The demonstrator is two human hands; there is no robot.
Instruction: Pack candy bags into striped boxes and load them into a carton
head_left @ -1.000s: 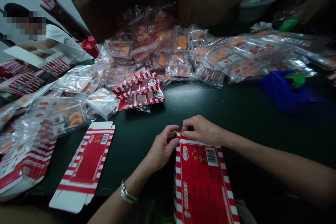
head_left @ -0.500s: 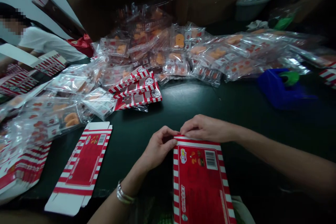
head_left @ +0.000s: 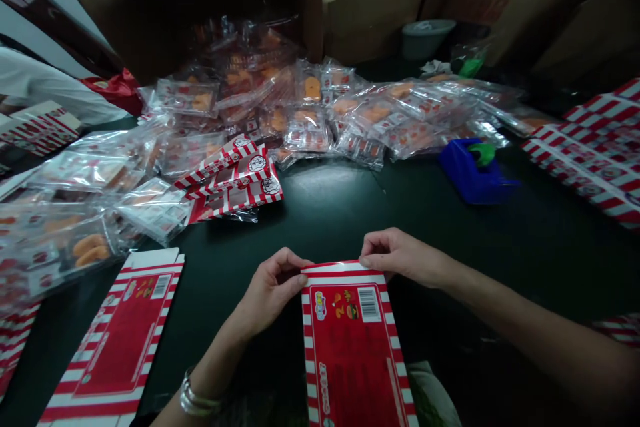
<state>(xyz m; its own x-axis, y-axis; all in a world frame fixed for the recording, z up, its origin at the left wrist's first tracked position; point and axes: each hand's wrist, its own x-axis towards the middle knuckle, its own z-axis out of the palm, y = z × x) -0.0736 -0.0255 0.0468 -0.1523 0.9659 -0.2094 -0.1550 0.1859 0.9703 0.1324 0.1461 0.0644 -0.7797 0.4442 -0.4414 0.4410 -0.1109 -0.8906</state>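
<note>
Your left hand (head_left: 273, 290) is closed on the near top corner of a flat carton blank (head_left: 350, 347), red with white-and-red striped borders. Your right hand (head_left: 400, 257) pinches the other top corner, and your fingers hide part of that edge. The blank's lower end is cut off by the frame, so you can't tell whether it rests on the table (head_left: 330, 207) or hangs past its edge. Its small print is too blurred to read, though a barcode shows.

A bracelet (head_left: 197, 400) circles your left wrist. A second blank (head_left: 120, 333) lies flat to your left, also cut off below. Ahead sit three folded cartons (head_left: 233, 180) against a heap of clear bags (head_left: 305, 120) holding orange pieces, too blurred to identify. A blue tape dispenser (head_left: 473, 173) stands to the right, near a cut-off stack of cartons (head_left: 585, 153). A co-worker's white sleeve (head_left: 35, 87) shows at far left.
</note>
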